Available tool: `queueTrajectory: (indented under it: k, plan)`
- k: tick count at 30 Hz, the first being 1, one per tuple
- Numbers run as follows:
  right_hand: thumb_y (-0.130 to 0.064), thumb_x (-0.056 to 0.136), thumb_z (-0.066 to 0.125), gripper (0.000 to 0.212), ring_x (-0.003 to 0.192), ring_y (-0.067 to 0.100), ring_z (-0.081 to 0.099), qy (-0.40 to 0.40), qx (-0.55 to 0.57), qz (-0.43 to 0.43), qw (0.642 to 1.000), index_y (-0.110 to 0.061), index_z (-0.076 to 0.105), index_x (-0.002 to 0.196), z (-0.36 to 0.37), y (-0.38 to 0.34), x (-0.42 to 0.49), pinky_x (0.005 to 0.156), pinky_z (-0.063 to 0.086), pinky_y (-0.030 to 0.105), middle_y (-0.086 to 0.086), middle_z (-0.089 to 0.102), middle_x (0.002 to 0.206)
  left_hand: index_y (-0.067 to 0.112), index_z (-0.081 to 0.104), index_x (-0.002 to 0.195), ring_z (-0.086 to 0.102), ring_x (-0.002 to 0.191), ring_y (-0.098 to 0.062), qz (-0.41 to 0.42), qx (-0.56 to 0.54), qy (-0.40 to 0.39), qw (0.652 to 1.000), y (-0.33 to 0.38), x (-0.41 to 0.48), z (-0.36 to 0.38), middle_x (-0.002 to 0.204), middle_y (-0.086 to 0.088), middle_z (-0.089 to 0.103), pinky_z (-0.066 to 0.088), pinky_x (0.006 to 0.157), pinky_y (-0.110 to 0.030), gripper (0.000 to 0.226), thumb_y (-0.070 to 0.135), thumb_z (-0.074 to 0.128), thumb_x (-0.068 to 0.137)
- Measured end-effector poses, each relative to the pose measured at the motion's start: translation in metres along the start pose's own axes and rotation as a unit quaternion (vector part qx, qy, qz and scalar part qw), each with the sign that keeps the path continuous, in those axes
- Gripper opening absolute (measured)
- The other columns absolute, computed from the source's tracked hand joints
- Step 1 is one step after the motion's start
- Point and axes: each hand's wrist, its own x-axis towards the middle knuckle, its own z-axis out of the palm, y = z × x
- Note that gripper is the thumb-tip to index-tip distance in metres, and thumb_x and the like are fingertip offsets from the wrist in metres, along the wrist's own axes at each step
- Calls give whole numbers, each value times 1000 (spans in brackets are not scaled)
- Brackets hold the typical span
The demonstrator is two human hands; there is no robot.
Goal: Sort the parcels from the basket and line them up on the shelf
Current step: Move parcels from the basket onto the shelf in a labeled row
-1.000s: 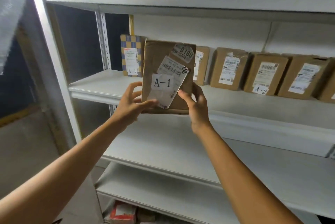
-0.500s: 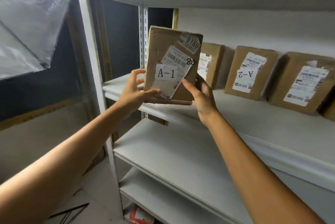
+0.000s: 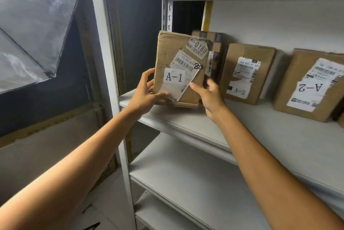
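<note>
The A-1 parcel (image 3: pixel 178 69) is held upright over the far left end of the middle shelf (image 3: pixel 260 131), with its label side turned to the camera. A white tag reading "A-1" is stuck low on the front, a barcode slip is pasted above it, and a tag marked "0180" sits near the top right corner.

The parcel is pinched by the left grip (image 3: pixel 147 92): the thumb is laid across the lower front face and the fingers are wrapped behind the left edge. The lower right corner is pinched by the right grip (image 3: pixel 210 98), thumb on the front; the fingers behind it are blurred. Whether the bottom edge is touching the shelf board cannot be told.

On the same shelf, a row of parcels is leaned against the back wall (image 3: pixel 279 21). A checkered parcel (image 3: pixel 216 43) is mostly hidden directly behind the held one. Just to its right stands the first A-2 parcel (image 3: pixel 245 73), brown cardboard. Further right is the second A-2 parcel (image 3: pixel 305 88), whose tag is stuck on upside down.

Below, the lower shelf (image 3: pixel 195 173) is seen. Left of the upright post (image 3: pixel 104 62), a silvery sheet (image 3: pixel 28 24) is hung.
</note>
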Motion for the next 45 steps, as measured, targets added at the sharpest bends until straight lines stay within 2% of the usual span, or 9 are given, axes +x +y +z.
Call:
queueTrajectory:
  k: [4, 7, 11, 16, 21, 26, 31, 39, 45]
  plan:
    - [-5, 91, 63, 26, 106, 20, 64, 13, -10, 7, 1000, -22, 58, 109, 19, 15, 36, 94, 53, 44, 4, 67, 114, 31, 30, 139, 50, 125, -22, 0, 11, -7, 1000, -24, 45, -25, 135, -2, 51, 56, 87, -38, 76, 11, 74, 81]
    - [-20, 85, 72, 27, 114, 20, 62, 31, -65, 1, 997, -26, 60, 108, 30, 24, 58, 97, 51, 50, 2, 66, 121, 32, 28, 141, 50, 125, -19, -7, 42, -11, 999, -36, 75, -39, 137, 2, 50, 51, 95, -46, 78, 16, 74, 81]
    - [-57, 56, 75, 78, 118, 18, 59, 74, -157, -7, 985, -26, 55, 124, 38, 56, 92, 95, 52, 49, -3, 64, 126, 31, 29, 143, 51, 120, -17, -4, 65, -8, 998, -57, 107, -49, 135, 3, 51, 53, 88, -37, 76, 13, 72, 83]
    - [-22, 74, 81, 33, 99, 20, 67, 98, -155, 12, 983, -33, 57, 94, 61, 49, 108, 87, 56, 51, 1, 71, 106, 44, 47, 127, 49, 122, -25, -22, 68, 35, 997, -73, 145, -55, 128, 0, 54, 51, 95, -48, 67, 27, 76, 70]
    - [-35, 67, 78, 51, 86, 19, 69, 132, -184, 12, 974, -30, 61, 114, 77, 56, 122, 80, 58, 49, -7, 71, 86, 16, 47, 128, 58, 112, -15, -25, 28, 50, 998, -82, 167, -50, 126, -2, 60, 55, 77, -26, 53, 6, 71, 82]
    - [-28, 82, 74, 58, 90, 21, 68, 143, -194, 9, 970, -25, 54, 136, 92, 58, 131, 83, 57, 50, -8, 67, 88, 17, 43, 132, 59, 111, -21, -54, 44, 116, 991, -90, 188, -49, 127, -4, 58, 56, 78, -32, 62, 11, 72, 77]
    - [-32, 82, 71, 52, 93, 22, 69, 161, -206, 9, 965, -32, 57, 132, 93, 64, 135, 82, 57, 51, -2, 73, 98, 26, 40, 129, 58, 109, -25, -81, 83, 105, 988, -91, 197, -46, 125, -5, 55, 58, 79, -44, 69, 23, 72, 69]
    - [-24, 85, 69, 30, 93, 22, 70, 198, -211, -1, 957, -25, 66, 115, 78, 64, 126, 82, 57, 52, 2, 74, 101, 16, 40, 132, 60, 110, -22, -53, 75, 83, 992, -86, 189, -28, 128, -3, 58, 55, 80, -34, 60, 14, 71, 80]
    - [-32, 79, 73, 22, 84, 21, 70, 243, -212, 4, 946, -29, 66, 100, 68, 66, 124, 77, 58, 51, -3, 73, 87, 17, 40, 132, 59, 113, -23, -42, 73, 76, 994, -85, 187, -16, 131, -4, 58, 55, 86, -42, 58, 16, 70, 83]
